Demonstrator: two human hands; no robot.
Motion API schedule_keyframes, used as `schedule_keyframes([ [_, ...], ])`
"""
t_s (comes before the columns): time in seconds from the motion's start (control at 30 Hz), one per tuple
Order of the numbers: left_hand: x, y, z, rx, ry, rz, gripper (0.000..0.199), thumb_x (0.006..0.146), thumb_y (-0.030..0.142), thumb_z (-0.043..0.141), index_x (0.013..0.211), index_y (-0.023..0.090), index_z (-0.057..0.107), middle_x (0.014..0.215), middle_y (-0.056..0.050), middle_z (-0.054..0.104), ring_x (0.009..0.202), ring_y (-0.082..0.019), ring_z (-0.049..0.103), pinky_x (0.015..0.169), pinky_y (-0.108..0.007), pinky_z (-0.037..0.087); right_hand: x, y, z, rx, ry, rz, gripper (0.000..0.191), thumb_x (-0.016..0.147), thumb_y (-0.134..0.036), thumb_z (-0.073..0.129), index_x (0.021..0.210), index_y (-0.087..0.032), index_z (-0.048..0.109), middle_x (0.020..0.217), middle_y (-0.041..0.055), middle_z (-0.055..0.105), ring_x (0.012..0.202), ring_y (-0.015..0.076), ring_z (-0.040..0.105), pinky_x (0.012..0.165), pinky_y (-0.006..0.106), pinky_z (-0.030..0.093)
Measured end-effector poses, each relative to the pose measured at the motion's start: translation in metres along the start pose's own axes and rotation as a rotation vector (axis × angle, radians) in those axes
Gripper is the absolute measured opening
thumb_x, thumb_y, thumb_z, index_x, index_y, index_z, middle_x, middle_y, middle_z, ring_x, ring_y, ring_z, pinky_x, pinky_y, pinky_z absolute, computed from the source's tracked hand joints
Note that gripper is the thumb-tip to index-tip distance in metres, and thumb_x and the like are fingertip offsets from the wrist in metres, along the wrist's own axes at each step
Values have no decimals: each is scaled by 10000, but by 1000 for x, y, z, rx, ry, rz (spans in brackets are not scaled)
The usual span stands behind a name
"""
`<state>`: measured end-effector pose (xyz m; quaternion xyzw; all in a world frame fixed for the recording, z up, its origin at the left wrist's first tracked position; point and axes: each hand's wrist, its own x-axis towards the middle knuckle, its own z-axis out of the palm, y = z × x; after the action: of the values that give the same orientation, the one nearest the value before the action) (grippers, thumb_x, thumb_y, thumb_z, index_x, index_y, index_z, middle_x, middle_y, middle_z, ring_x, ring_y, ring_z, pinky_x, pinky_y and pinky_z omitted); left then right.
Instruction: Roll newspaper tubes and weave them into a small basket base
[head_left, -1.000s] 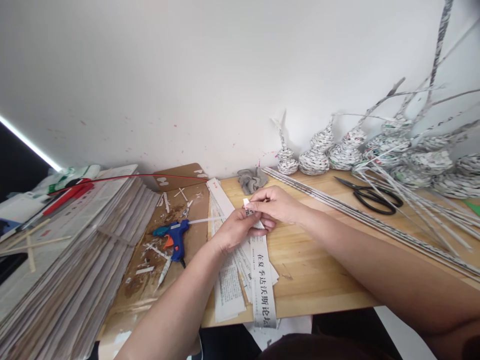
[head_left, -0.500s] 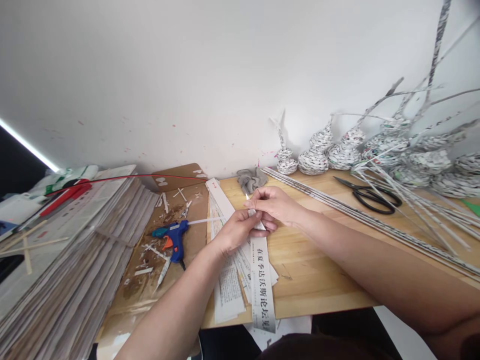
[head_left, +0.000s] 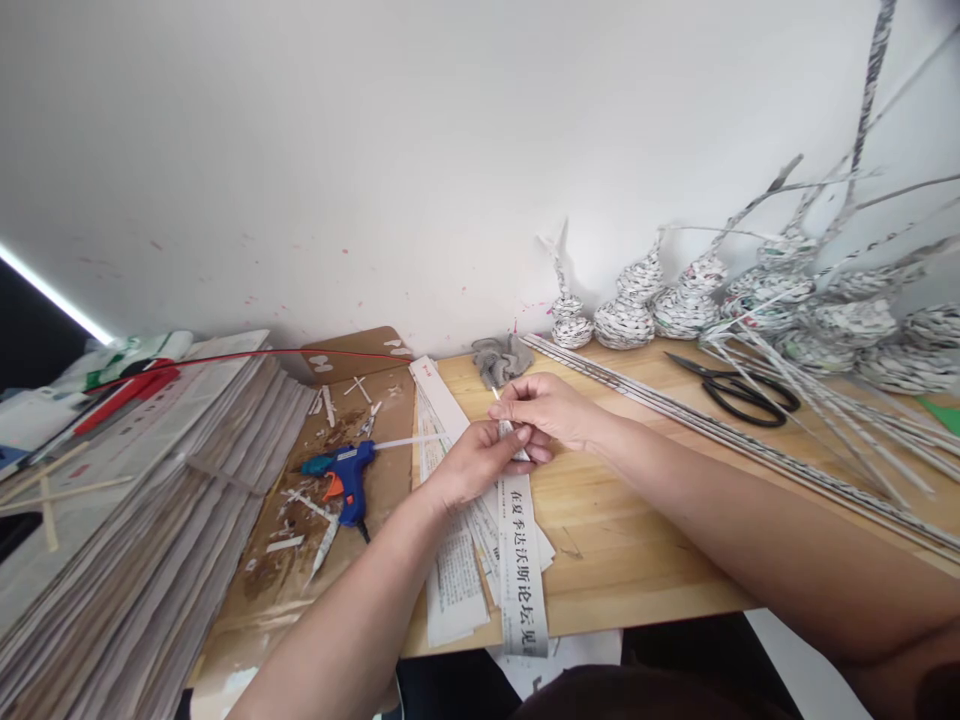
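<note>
Head view: two bare arms reach over a wooden counter (head_left: 637, 560), and the two hands meet near its middle.
Left hand (head_left: 480, 458): closed, with thumb and fingers pinching a paper strip (head_left: 523, 575).
Right hand (head_left: 553, 408): closed too, thumb and finger pinching at the top of the strip, touching the left hand.
Paper strip: it runs down from the hands, with big black letters on it, and its low end pokes past the counter's front edge. A thin white tip (head_left: 496, 394) sticks up by the right fingers.
More strips (head_left: 454, 600): in a fan on the counter, partly under the left hand.
Glue gun (head_left: 351, 478): blue, lying on a messy brown board (head_left: 390, 415), left of the strips.
Rag (head_left: 501, 360): gray and crumpled, just behind the hands.
Paper sticks (head_left: 637, 400): long and thin, right of the rag.
Scissors (head_left: 750, 395): black, behind the sticks.
Woven shapes (head_left: 626, 322): in a row by the wall.
Newspapers (head_left: 187, 500): a tall pile at the left.
</note>
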<state>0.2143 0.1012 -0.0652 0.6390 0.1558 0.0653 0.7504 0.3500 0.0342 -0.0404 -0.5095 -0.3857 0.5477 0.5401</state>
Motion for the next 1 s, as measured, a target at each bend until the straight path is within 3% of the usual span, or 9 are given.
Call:
schedule_keyframes([
  [0.17, -1, -1, -1, -41, -56, 15, 440, 841, 506, 584, 1003, 114, 697, 986, -152, 720, 980, -244, 667, 892, -405, 519, -1, 1, -2, 39, -30, 15, 443, 653, -459, 797, 741, -221, 434, 356, -101, 485, 210, 109, 414, 198, 181, 262],
  [0.33, -2, 0, -1, -74, -70, 9, 436, 856, 503, 564, 1030, 116, 665, 977, -155, 718, 952, -240, 675, 870, -398, 522, -2, -5, -8, -43, -188, 16, 327, 746, -450, 725, 808, -174, 563, 391, -74, 524, 260, 106, 463, 266, 201, 366],
  [0.53, -1, -1, 3, -61, 25, -8, 419, 787, 515, 648, 893, 110, 671, 964, -140, 714, 906, -216, 675, 840, -352, 529, 0, -4, -11, -70, -24, -31, 302, 716, -411, 755, 738, -162, 586, 419, -62, 537, 294, 76, 449, 309, 192, 342],
  [0.77, -3, 0, 7, -39, 7, -5, 436, 829, 515, 592, 938, 104, 687, 932, -134, 703, 897, -216, 671, 828, -366, 541, 5, -2, -14, -78, 191, -124, 363, 598, -364, 838, 619, -152, 544, 504, -78, 511, 420, 28, 431, 425, 166, 329],
  [0.83, -3, 0, 6, -45, -3, 2, 441, 843, 516, 571, 946, 102, 684, 916, -135, 702, 899, -222, 672, 819, -370, 544, 4, -3, -17, -116, 110, -107, 325, 657, -400, 801, 687, -153, 592, 495, -74, 520, 416, 40, 452, 435, 173, 344],
  [0.93, -3, 1, 4, -51, -4, 13, 446, 856, 511, 554, 953, 94, 678, 931, -146, 699, 900, -226, 672, 807, -368, 547, 2, -3, -20, -160, -133, -36, 311, 777, -453, 693, 826, -150, 644, 439, -54, 539, 371, 81, 495, 422, 201, 368],
  [1.0, -3, 1, 4, -46, 4, 9, 434, 847, 502, 573, 950, 93, 677, 939, -148, 701, 893, -222, 673, 806, -364, 546, 2, -2, -20, -152, -145, -38, 296, 769, -435, 704, 779, -149, 627, 419, -48, 542, 342, 85, 488, 393, 201, 356],
])
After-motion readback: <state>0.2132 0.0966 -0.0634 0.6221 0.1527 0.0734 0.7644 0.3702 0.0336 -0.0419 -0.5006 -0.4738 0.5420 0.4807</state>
